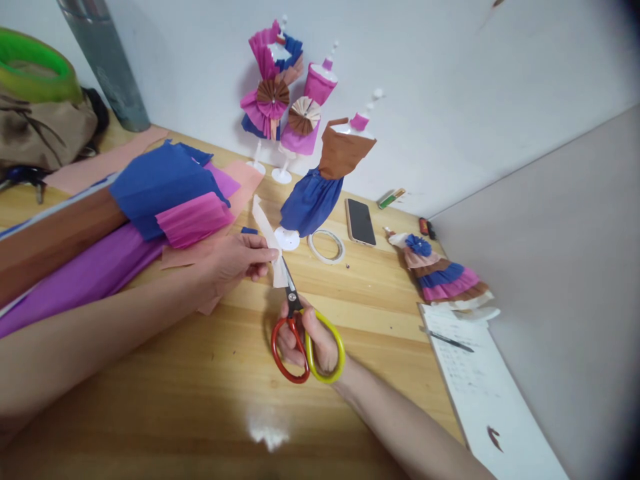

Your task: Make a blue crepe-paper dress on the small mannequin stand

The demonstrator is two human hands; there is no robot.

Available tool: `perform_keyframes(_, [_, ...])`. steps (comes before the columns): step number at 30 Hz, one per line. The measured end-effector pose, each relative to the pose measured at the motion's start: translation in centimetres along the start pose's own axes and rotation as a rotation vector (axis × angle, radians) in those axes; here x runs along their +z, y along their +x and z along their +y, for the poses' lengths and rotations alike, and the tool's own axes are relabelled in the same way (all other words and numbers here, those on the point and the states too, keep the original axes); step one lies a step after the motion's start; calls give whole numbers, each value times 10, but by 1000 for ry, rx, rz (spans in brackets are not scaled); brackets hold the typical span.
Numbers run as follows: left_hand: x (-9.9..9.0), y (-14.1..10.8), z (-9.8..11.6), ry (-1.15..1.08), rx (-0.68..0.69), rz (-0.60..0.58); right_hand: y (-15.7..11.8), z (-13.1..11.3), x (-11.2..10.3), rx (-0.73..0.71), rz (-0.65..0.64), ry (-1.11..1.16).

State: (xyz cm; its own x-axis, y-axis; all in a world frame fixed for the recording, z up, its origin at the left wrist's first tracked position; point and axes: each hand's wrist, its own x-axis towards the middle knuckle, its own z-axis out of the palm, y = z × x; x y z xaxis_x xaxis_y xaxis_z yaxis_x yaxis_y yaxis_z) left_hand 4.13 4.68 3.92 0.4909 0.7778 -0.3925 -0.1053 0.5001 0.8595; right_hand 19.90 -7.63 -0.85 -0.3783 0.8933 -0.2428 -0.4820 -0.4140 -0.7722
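Between its thumb and fingers, my left hand (243,257) pinches a narrow strip of white paper (265,221). My right hand (320,340) grips a pair of scissors (293,297) with one red and one yellow handle loop. The blades point away from me and meet the lower part of the strip, partly hidden by it. Just beyond stands a small dress form (345,153) in a brown paper top and a blue paper skirt. A roll of tape (326,247) lies at its base. Near my left wrist are sheets of blue paper (165,187) and pink paper (195,221).
Two more dressed mannequins (270,93) stand against the wall. A phone (361,222) lies to the right, and past it a layered paper dress (445,273) rests beside a written sheet (490,380) with a pen (451,341). At left are a bottle (110,63) and a bag (45,130).
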Motion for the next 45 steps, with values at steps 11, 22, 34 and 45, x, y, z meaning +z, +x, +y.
perform_keyframes(11, [-5, 4, 5, 11, -105, -45, -2, -2, 3, 35, 19, -43])
perform_keyframes(22, [-7, 4, 2, -20, -112, -71, -2, -2, -1, 63, -35, -29])
perform_keyframes(34, [-6, 1, 1, -11, -139, -104, -2, -2, -2, 41, 4, -37])
perform_keyframes(45, [1, -5, 4, -7, -123, -49, -3, -3, 0, 26, 22, -36])
